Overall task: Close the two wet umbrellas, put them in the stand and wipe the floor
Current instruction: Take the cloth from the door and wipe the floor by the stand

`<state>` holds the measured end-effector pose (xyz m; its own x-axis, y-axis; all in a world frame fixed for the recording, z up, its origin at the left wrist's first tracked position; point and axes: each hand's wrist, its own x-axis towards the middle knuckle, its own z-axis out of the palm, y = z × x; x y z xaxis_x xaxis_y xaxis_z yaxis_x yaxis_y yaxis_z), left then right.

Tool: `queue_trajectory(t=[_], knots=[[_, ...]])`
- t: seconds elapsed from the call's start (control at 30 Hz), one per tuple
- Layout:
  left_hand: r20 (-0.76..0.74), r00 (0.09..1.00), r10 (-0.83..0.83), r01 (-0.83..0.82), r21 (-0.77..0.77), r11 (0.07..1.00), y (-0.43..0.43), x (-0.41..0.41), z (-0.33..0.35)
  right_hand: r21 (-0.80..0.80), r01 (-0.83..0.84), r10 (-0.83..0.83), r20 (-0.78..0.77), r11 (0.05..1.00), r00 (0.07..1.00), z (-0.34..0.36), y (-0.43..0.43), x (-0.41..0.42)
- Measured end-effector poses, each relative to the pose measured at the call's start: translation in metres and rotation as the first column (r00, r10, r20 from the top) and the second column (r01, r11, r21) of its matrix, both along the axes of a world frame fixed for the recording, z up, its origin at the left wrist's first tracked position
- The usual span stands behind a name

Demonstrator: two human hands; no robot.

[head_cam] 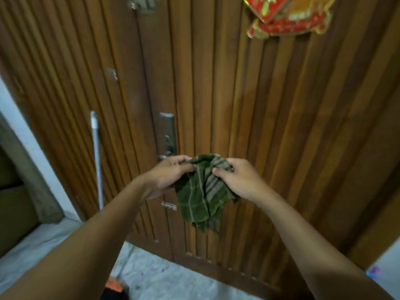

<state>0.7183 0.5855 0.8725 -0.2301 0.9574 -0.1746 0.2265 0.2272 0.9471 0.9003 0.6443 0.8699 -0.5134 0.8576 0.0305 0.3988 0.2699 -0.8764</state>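
Note:
A dark green cloth [200,198] with pale stripes hangs in front of a wooden door. My left hand [171,174] pinches its upper left edge and my right hand [236,180] grips its upper right part, so the cloth is bunched at the top and droops below both hands. No umbrella or umbrella stand is in view. A strip of speckled grey floor [164,276] shows at the bottom.
The slatted wooden door [270,126] fills the view, with a metal lock plate and handle [167,137] just behind my left hand. A grey pole [97,161] leans on the door at left. A red and gold ornament [287,16] hangs at top right. An orange object [114,285] lies on the floor.

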Motion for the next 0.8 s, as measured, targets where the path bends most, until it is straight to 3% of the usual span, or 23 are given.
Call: queue_trajectory(t=[0.2,0.43,0.63,0.8], knots=[[-0.209,0.965,0.157,-0.119,0.182,0.976,-0.042,-0.095,0.058,0.147,-0.018,0.029,-0.074,0.989,0.997,0.055,-0.014,-0.091],[-0.222,0.933,0.282,-0.2,0.328,0.923,-0.04,-0.177,0.08,0.315,-0.302,0.304,0.044,0.9,0.952,0.098,-0.003,-0.19],[-0.234,0.925,0.299,-0.177,0.431,0.885,0.0,-0.249,0.091,0.478,-0.224,0.202,0.099,0.849,0.974,0.106,0.06,-0.271],[-0.296,0.904,0.308,-0.156,0.442,0.883,0.052,-0.322,0.102,0.521,-0.231,0.236,0.058,0.822,0.97,0.106,0.121,-0.342]])
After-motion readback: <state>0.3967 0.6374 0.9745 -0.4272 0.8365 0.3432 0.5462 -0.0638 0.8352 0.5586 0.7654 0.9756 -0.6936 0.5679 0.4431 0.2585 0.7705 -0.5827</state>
